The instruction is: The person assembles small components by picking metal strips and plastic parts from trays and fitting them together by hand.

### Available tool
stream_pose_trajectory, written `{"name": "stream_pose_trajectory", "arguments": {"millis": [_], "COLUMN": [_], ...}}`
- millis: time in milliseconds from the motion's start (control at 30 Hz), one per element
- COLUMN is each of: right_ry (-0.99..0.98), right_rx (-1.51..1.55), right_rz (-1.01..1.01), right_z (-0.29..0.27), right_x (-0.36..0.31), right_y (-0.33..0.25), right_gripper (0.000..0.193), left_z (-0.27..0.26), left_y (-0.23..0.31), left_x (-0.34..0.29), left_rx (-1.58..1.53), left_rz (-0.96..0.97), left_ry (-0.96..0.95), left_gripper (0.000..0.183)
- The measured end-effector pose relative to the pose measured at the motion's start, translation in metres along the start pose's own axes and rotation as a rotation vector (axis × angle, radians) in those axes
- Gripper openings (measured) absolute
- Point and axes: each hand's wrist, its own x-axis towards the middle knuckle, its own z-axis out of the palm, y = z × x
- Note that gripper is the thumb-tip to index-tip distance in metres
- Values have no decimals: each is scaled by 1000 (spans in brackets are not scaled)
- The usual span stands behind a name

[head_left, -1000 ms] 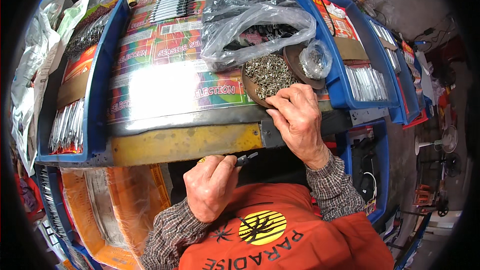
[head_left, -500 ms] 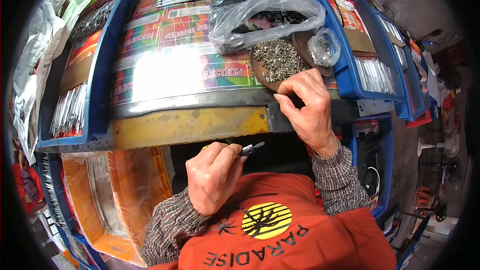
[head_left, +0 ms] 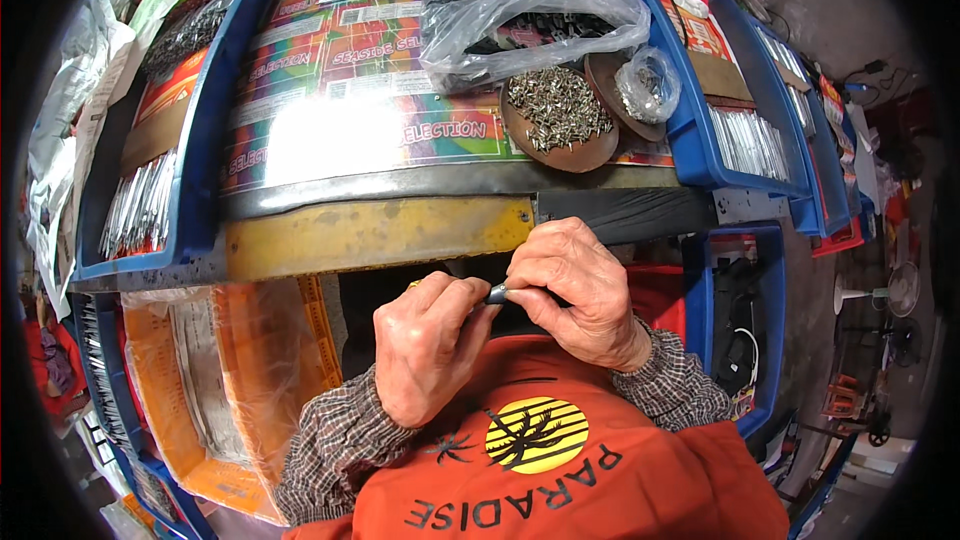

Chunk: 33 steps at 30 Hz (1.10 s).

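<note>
My left hand point(head_left: 425, 345) is closed around a small black rod-like part point(head_left: 495, 295), whose dark end sticks out past the thumb and forefinger. My right hand point(head_left: 572, 292) meets it there, thumb and fingertips pinched at that end. Whatever the right fingertips hold is too small or hidden to make out. Both hands are just in front of the workbench edge, above my lap. On the bench beyond the right hand, a round brown dish point(head_left: 585, 155) is heaped with small silvery metal pieces point(head_left: 560, 108).
An open clear plastic bag point(head_left: 450, 65) with dark parts lies behind the dish. A smaller bag point(head_left: 648, 90) sits beside it. Blue trays point(head_left: 190, 155) of slim metal parts flank the bench, and an orange plastic-lined box point(head_left: 255, 370) stands below at left.
My right hand has moved from the dish's near edge down and left to the black part. The metal tip seen on that part before is now covered by the fingers.
</note>
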Motion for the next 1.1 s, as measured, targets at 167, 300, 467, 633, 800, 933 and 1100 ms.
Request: {"name": "stream_pose_trajectory", "arguments": {"millis": [167, 300, 467, 633, 800, 933, 1100], "right_ry": [-13, 1, -11, 16, 57, 116, 185], "right_rx": [-17, -184, -430, -457, -385, -351, -360], "right_rz": [-26, -120, -299, -362, -264, -156, -152], "right_z": [1, 4, 7, 12, 4, -7, -9], "right_x": [-2, -7, -15, -17, -5, 6, 12], "right_y": [-2, -5, -5, 0, 2, 10, 29], "right_gripper": [24, 25, 30, 27, 28, 34, 30], "left_z": [2, 4, 4, 0, -6, -19, -39], "left_y": [-1, -2, -4, -4, -5, -14, -53], "left_x": [-2, -3, -2, -1, 13, 34, 74], "left_rx": [41, 85, 113, 134, 164, 265, 418], "left_rz": [31, 74, 99, 91, 117, 113, 103], "left_ry": [30, 50, 68, 48, 46, 26, 121], "left_gripper": [20, 21, 24, 24, 21, 18, 23]}}
